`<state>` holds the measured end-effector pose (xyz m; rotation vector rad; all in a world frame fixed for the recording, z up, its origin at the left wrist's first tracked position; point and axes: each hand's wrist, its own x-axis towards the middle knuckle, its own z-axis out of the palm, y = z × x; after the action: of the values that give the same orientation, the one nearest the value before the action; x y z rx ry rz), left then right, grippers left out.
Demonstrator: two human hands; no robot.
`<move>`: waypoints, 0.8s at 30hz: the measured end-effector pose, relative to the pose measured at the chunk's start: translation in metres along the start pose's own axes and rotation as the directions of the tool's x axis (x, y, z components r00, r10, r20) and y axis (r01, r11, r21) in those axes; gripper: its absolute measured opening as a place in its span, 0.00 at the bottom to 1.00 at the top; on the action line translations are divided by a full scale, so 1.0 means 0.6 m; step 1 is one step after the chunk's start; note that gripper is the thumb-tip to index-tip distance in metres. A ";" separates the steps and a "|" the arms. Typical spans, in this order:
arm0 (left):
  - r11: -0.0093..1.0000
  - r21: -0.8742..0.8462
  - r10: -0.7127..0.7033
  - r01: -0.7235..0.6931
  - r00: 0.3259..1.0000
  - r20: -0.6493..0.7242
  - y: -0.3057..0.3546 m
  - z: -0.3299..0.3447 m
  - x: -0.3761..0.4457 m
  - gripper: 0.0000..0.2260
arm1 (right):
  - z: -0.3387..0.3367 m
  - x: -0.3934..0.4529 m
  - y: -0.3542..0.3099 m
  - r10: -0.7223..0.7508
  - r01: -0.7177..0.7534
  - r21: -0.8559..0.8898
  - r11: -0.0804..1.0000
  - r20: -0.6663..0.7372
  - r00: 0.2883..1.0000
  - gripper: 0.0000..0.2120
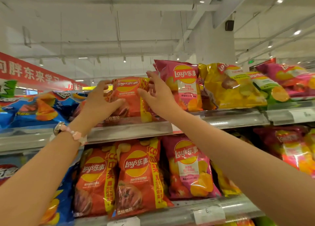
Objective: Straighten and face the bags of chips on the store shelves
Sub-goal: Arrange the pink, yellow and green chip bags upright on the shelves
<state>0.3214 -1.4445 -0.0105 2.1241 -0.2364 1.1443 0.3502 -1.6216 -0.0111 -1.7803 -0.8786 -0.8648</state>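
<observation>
While your left hand [100, 99] grips the orange chip bag [129, 97] at frame centre on the top shelf [136, 132], hiding its lower left, your right hand [156, 96] touches its right edge, fingers spread.

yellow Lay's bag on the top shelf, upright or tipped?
Tipped. The yellow Lay's bag leans right, logo skewed, while the pink Lay's bag beside it stands upright.

Up at eleven o'clock I've got a red banner [34, 72] with white characters, running off toward the middle. Overhead, a white ceiling [119, 21] crossed with pipes and beams, small spotlights [279, 0] glowing at one and two o'clock. A black speaker box [229, 25] hangs on the white column [215, 43] at one o'clock. A green exit sign [250, 61] sits far off at three.
</observation>
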 end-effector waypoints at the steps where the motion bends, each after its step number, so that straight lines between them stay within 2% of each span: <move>1: 0.998 -0.009 0.064 -0.065 0.996 -0.053 0.016 0.005 -0.004 0.29 | -0.020 -0.001 -0.005 -0.041 0.040 -0.007 0.999 -0.043 0.998 0.29; 4: 0.972 -0.074 0.214 -0.221 0.972 -0.101 0.079 0.033 -0.015 0.24 | -0.093 -0.004 -0.008 -0.146 0.122 -0.143 0.982 -0.172 0.974 0.22; 7: 0.947 -0.139 0.286 -0.290 0.957 -0.043 0.144 0.079 -0.013 0.21 | -0.179 -0.012 0.009 -0.151 0.072 -0.308 0.949 -0.244 0.958 0.22; 10: 0.945 -0.161 0.297 -0.284 0.953 0.064 0.201 0.134 -0.010 0.21 | -0.266 -0.017 0.042 -0.111 -0.029 -0.448 0.893 -0.284 0.952 0.23; 14: 0.963 -0.205 0.203 -0.174 0.971 0.128 0.257 0.225 -0.012 0.20 | -0.359 -0.018 0.088 0.077 -0.225 -0.530 0.818 -0.287 0.955 0.28; 16: 0.972 -0.231 0.086 -0.037 0.975 0.205 0.278 0.269 -0.011 0.23 | -0.392 -0.024 0.108 0.197 -0.296 -0.472 0.830 -0.248 0.949 0.31; 18: 0.962 -0.252 -0.019 0.103 0.948 0.318 0.299 0.303 -0.011 0.27 | -0.416 -0.030 0.129 0.331 -0.358 -0.294 0.886 -0.139 0.934 0.34; 20: 0.952 -0.241 -0.093 0.191 0.926 0.367 0.315 0.327 -0.010 0.30 | -0.428 -0.034 0.146 0.439 -0.438 -0.138 0.888 -0.023 0.898 0.36; 24: 0.939 -0.194 -0.196 0.285 0.904 0.379 0.328 0.358 -0.010 0.39 | -0.434 -0.035 0.172 0.465 -0.467 -0.016 0.884 0.122 0.877 0.32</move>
<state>0.3693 -1.7315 0.0044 2.0544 -0.2543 0.5501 0.3815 -1.9002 0.0081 -1.9349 -0.4881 -0.4355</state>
